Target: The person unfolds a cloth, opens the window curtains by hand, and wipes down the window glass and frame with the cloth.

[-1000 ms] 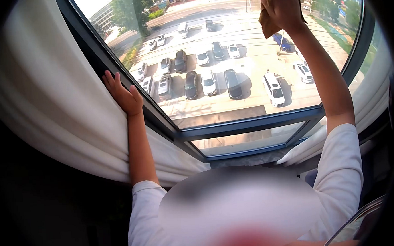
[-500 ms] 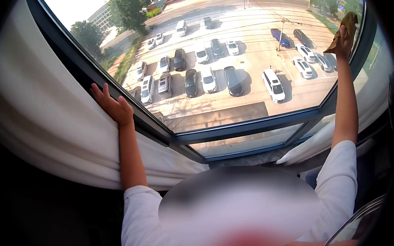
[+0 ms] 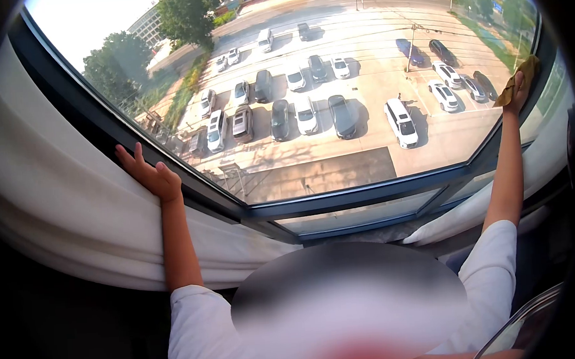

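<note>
My right hand (image 3: pixel 519 94) holds a yellow-brown cloth (image 3: pixel 508 92) against the right edge of a large window pane (image 3: pixel 364 153), beside the dark frame. Part of the cloth is hidden behind the fingers. My left hand (image 3: pixel 152 177) is raised with its fingers spread and holds nothing. It lies at the dark left window frame (image 3: pixel 75 99), along the edge of a pale curtain (image 3: pixel 54 185); whether the palm presses on the frame or the curtain I cannot tell. Both arms are stretched out in white short sleeves.
A second pale curtain (image 3: pixel 455 216) hangs at the lower right. Below the big pane runs a frame bar (image 3: pixel 360 200) with a lower pane under it. A curved shiny metal bar (image 3: pixel 522 317) is at bottom right. Outside, far below, cars stand in a parking lot.
My right hand has moved down and slightly right in view with the cloth. My left hand sits a little lower and further left, as does the left frame; the view has shifted somewhat.
</note>
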`<act>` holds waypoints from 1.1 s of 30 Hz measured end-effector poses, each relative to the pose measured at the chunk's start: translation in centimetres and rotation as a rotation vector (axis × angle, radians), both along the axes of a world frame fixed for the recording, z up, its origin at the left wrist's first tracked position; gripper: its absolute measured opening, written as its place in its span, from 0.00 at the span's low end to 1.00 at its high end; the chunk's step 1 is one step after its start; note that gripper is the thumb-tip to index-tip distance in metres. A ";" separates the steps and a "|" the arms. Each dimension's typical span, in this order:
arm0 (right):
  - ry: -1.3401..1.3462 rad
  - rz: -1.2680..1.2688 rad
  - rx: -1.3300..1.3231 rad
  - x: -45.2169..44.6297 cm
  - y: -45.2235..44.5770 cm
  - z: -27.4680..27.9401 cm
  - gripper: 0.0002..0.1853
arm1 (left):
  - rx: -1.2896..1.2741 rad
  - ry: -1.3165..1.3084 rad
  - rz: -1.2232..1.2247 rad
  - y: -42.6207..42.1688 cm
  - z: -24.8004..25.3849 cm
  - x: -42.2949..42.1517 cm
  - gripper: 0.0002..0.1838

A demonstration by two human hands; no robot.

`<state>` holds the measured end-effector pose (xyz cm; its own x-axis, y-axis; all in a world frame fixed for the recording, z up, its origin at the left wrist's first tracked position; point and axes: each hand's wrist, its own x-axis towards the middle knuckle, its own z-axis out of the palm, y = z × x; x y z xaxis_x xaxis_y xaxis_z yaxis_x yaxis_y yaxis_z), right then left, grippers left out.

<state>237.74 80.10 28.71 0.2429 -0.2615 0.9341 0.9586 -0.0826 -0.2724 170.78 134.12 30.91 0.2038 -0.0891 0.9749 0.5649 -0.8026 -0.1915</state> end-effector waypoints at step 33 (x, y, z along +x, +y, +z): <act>-0.579 -0.003 -0.585 -45.7 38.7 4.1 0.24 | -0.055 -0.017 -0.117 0.1 0.1 -0.2 0.32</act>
